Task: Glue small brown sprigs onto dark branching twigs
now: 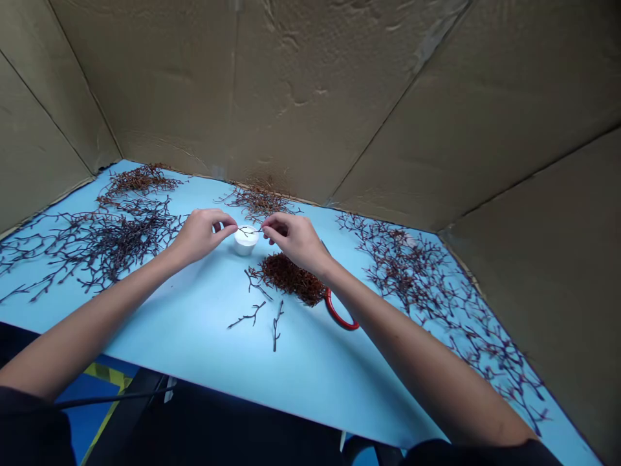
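Centrally, white cup (245, 248), contents unclear, twig (250, 232) above between hands (202, 232) (295, 239).

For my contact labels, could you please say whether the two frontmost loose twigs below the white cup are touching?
Apart: the head view shows bare blue tabletop between the left twig and the right twig.

The cup (245, 247) is white, the tabletop (194, 330) light blue.
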Available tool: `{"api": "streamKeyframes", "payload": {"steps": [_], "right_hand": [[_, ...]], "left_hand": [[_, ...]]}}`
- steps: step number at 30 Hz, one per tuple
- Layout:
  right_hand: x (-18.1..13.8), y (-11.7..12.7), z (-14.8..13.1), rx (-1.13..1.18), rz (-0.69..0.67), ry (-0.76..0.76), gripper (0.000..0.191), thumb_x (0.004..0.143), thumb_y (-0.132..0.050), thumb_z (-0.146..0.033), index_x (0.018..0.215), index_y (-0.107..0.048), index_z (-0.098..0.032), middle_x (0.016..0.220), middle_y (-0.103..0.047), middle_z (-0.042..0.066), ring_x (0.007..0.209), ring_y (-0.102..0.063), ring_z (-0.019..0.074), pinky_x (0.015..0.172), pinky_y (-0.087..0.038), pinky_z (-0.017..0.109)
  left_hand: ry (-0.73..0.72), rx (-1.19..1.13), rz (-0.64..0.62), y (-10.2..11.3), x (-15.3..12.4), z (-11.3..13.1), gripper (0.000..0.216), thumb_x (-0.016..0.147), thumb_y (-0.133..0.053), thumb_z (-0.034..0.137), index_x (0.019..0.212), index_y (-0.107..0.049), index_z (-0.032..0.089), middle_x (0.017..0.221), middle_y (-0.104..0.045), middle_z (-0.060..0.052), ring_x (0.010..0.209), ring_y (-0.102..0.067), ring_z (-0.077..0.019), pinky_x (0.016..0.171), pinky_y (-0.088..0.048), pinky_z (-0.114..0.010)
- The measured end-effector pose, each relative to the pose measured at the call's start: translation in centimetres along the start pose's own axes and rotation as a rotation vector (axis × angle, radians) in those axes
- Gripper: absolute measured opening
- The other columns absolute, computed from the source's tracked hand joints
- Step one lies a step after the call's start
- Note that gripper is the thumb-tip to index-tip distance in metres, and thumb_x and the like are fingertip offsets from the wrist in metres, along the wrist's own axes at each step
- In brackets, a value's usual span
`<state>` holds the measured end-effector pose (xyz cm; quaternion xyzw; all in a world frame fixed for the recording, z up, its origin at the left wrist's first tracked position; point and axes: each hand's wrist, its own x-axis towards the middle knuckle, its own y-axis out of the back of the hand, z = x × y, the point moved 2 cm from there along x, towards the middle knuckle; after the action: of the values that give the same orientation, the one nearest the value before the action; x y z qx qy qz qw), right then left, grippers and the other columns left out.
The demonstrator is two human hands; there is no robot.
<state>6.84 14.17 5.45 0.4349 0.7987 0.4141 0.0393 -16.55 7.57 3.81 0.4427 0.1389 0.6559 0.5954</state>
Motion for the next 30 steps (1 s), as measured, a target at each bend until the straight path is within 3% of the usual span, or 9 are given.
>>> {"api": "streamKeyframes", "payload": {"steps": [9, 18, 25, 30], "right_hand": [[-0.7, -0.5, 1.5, -0.072, -0.005, 0.087, 0.012, 0.099, -0.069, -0.02, 0.096, -0.08, -0.021, 0.093, -0.082, 0.005, 0.084, -0.073, 0.0205, 0.077, -0.052, 0.033], [-0.5, -1.0, 2.4, -0.202, -0.083, 0.212, 0.017, 0.104, -0.065, -0.022, 0.105, -0.082, -0.021, 0.1, -0.078, 0.009, 0.091, -0.07, 0.0242, 0.084, -0.053, 0.037], [-0.8, -0.4, 2.2, -0.232, -0.104, 0.215, 0.02, 0.105, -0.062, -0.022, 0.102, -0.082, -0.02, 0.098, -0.075, 0.009, 0.089, -0.067, 0.024, 0.081, -0.05, 0.036], [-0.8, -0.4, 2.0, -0.186, -0.048, 0.176, 0.015, 0.103, -0.065, -0.02, 0.102, -0.08, -0.021, 0.099, -0.077, 0.009, 0.092, -0.069, 0.0242, 0.084, -0.051, 0.035]], "left_hand": [[-0.012, 0.033, -0.016, 0.1, -0.2, -0.9, 0.01, 0.095, -0.075, 0.026, 0.095, -0.085, 0.023, 0.094, -0.083, -0.004, 0.079, -0.072, -0.0191, 0.074, -0.05, -0.032], [-0.088, 0.158, -0.092, -0.4, 0.3, -0.9, 0.012, 0.098, -0.073, 0.024, 0.1, -0.085, 0.024, 0.1, -0.081, -0.005, 0.088, -0.073, -0.0227, 0.079, -0.051, -0.034], [-0.121, 0.221, -0.144, -0.9, 0.6, -0.2, 0.014, 0.099, -0.071, 0.022, 0.099, -0.084, 0.024, 0.103, -0.081, -0.006, 0.092, -0.072, -0.0243, 0.074, -0.048, -0.033], [-0.122, 0.199, -0.107, -0.5, 0.9, -0.1, 0.013, 0.098, -0.071, 0.022, 0.098, -0.084, 0.025, 0.102, -0.082, -0.006, 0.09, -0.072, -0.0233, 0.075, -0.049, -0.033]]}}
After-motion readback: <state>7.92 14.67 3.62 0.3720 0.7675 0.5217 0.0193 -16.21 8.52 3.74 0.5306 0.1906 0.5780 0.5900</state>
